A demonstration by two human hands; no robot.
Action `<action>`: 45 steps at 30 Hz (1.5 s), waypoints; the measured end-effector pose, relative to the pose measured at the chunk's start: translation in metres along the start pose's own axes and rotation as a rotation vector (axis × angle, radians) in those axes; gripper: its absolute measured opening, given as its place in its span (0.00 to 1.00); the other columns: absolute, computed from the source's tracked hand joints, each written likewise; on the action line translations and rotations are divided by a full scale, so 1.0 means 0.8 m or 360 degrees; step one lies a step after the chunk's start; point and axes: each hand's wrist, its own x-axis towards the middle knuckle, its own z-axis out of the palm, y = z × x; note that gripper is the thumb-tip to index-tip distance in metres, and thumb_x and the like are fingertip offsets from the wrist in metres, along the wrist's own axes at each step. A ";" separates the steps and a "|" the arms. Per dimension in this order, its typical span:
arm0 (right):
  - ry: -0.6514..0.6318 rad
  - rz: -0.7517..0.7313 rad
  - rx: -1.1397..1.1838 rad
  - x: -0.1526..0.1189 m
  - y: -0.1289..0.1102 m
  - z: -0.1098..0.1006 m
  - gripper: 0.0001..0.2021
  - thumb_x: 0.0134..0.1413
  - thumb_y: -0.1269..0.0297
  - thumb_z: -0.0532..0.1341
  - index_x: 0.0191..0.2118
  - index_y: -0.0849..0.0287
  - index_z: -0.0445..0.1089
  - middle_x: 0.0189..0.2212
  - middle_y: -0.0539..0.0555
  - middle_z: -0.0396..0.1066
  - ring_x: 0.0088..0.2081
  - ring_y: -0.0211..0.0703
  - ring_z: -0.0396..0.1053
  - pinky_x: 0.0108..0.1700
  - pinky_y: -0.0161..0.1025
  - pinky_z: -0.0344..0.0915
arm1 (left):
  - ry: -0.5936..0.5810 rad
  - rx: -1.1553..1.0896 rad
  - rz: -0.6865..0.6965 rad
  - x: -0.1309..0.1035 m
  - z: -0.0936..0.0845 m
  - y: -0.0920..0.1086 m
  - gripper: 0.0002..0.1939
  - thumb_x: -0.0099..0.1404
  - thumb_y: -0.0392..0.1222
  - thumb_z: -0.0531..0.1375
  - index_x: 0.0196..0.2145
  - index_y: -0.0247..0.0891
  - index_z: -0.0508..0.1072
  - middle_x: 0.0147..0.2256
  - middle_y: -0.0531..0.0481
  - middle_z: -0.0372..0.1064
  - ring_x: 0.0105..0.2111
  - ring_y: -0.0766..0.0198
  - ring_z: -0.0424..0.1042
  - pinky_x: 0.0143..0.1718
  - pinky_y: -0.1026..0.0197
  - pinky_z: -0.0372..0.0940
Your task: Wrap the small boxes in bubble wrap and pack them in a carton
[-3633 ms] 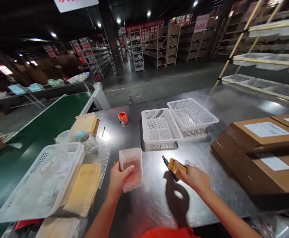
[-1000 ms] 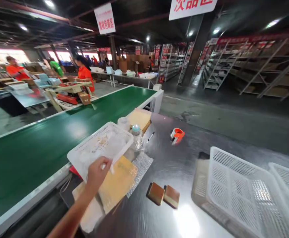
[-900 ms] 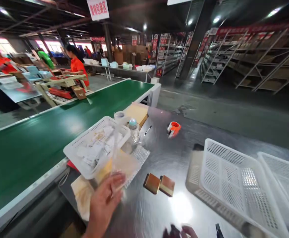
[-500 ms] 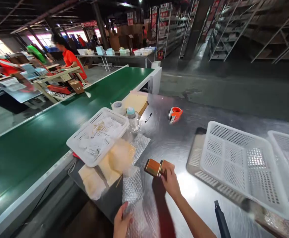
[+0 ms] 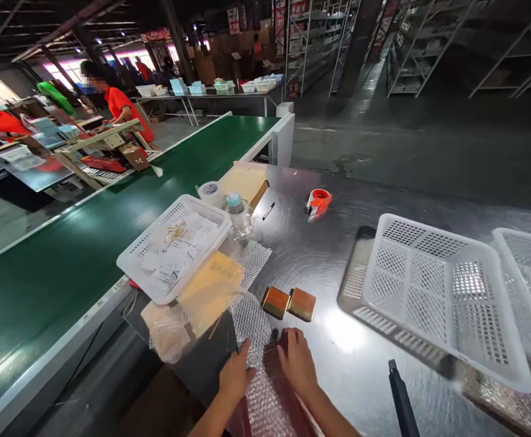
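Note:
Two gold-edged boxes with orange-brown tops, a left one (image 5: pixel 275 301) and a right one (image 5: pixel 302 304), lie side by side on the metal table (image 5: pixel 360 200). A strip of bubble wrap (image 5: pixel 253 325) runs down toward the near edge. At its left edge my left hand (image 5: pixel 235 373) pinches the wrap between thumb and fingers. My right hand (image 5: pixel 298 363) rests just below the boxes, at the right side of the wrap, fingers spread and holding nothing visible.
A white basket with papers (image 5: pixel 181 243) stands left beside yellow padded envelopes (image 5: pixel 213 282). An orange tape dispenser (image 5: pixel 320 201) is farther back. White baskets (image 5: pixel 429 291) and a black rod-like object (image 5: pixel 402 397) lie right. A green conveyor (image 5: pixel 110 224) borders the table; people work beyond.
My right hand has let go of the right box and moved down to the bubble wrap. My left hand has moved up along the wrap, which now reaches lower between both hands.

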 end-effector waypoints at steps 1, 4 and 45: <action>0.0089 -0.0037 -0.0098 0.000 0.004 0.000 0.18 0.55 0.72 0.53 0.52 0.61 0.65 0.57 0.66 0.64 0.57 0.57 0.65 0.55 0.48 0.64 | 0.0086 0.0275 0.0024 0.001 -0.010 0.005 0.26 0.58 0.35 0.61 0.55 0.41 0.72 0.47 0.39 0.73 0.48 0.47 0.72 0.47 0.51 0.67; 0.0233 -0.0092 -0.0368 0.026 0.022 -0.013 0.26 0.49 0.79 0.54 0.57 0.65 0.62 0.65 0.70 0.52 0.66 0.63 0.51 0.62 0.53 0.55 | 0.0444 0.0686 0.0142 0.018 -0.044 0.021 0.17 0.63 0.37 0.58 0.49 0.41 0.76 0.47 0.40 0.70 0.49 0.49 0.69 0.48 0.52 0.64; -0.0304 -0.0517 -0.0487 -0.186 0.200 0.056 0.39 0.39 0.75 0.63 0.61 0.43 0.60 0.61 0.58 0.65 0.56 0.64 0.67 0.49 0.57 0.71 | -0.0147 0.0626 0.1520 0.080 0.037 0.245 0.45 0.60 0.44 0.65 0.68 0.39 0.47 0.70 0.35 0.38 0.68 0.41 0.42 0.65 0.40 0.46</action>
